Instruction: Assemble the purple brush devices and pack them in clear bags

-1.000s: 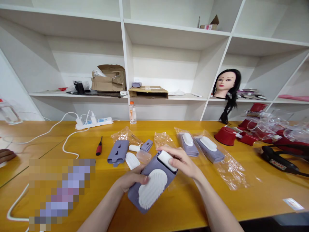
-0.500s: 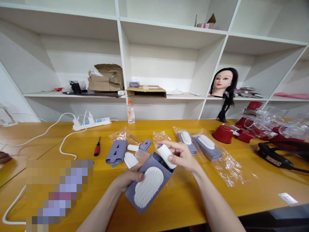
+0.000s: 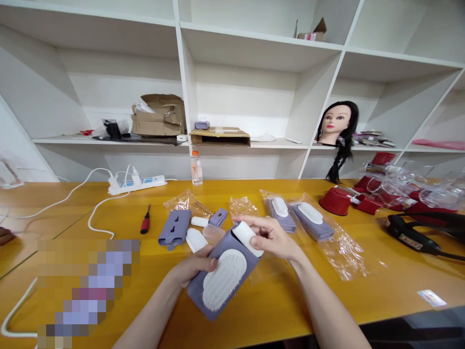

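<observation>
My left hand (image 3: 194, 266) grips a purple plastic box-shaped housing (image 3: 203, 295) that bears a white ribbed cloud-shaped panel (image 3: 225, 280). The housing is tilted, its open end toward the upper right. At that end my right hand (image 3: 274, 237) pinches a white rounded block (image 3: 249, 237), which sits partly inside the opening. Beyond the hands lie a purple plate with keyhole slots (image 3: 175, 227), a white cylinder (image 3: 199, 221), a small purple part (image 3: 218, 218), a white ribbed piece (image 3: 196, 241) and a translucent cup-like piece (image 3: 213, 233).
Two bagged purple units (image 3: 279, 213) with white tops lie right of centre. A red screwdriver (image 3: 145, 223), a power strip (image 3: 140, 185) and a bottle (image 3: 196, 168) are to the left and back. Red and clear parts (image 3: 336, 201) and a black device (image 3: 414, 235) occupy the right. Another person's hand (image 3: 5, 236) shows at far left.
The white block has gone deeper into the housing's open end, pushed down by my right hand. My left hand keeps its grip on the housing.
</observation>
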`<state>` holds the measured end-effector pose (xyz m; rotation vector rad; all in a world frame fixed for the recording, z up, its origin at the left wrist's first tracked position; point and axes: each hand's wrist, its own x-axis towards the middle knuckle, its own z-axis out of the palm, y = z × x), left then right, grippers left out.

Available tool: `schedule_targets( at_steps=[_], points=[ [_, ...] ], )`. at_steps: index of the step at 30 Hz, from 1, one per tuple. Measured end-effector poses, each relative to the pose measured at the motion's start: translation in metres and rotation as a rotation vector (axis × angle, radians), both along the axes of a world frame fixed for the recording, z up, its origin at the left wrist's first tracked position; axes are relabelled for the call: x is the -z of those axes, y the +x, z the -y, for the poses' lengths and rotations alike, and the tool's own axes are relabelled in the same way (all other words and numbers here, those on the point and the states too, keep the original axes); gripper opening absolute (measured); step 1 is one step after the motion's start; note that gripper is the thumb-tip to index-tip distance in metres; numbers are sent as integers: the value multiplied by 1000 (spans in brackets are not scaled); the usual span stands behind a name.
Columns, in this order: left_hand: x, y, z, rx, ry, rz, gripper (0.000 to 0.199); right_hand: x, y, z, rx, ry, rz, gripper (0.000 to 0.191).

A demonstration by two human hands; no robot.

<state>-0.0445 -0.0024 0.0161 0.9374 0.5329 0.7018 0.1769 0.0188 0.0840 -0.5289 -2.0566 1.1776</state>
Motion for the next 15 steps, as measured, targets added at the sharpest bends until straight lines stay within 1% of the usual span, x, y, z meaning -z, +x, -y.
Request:
schedule_targets(
  at_steps=[5,10,15],
  points=[
    [1,-1,0,-41,-7,-31,66,-2,2,-2,-18,13,31,51],
    [1,1,1,24,-39,25,71,-1,2,-2,-4,15,29,50],
    [3,0,-1,39,-10,18,72,0,2,-3,19,30,47,47]
  ],
)
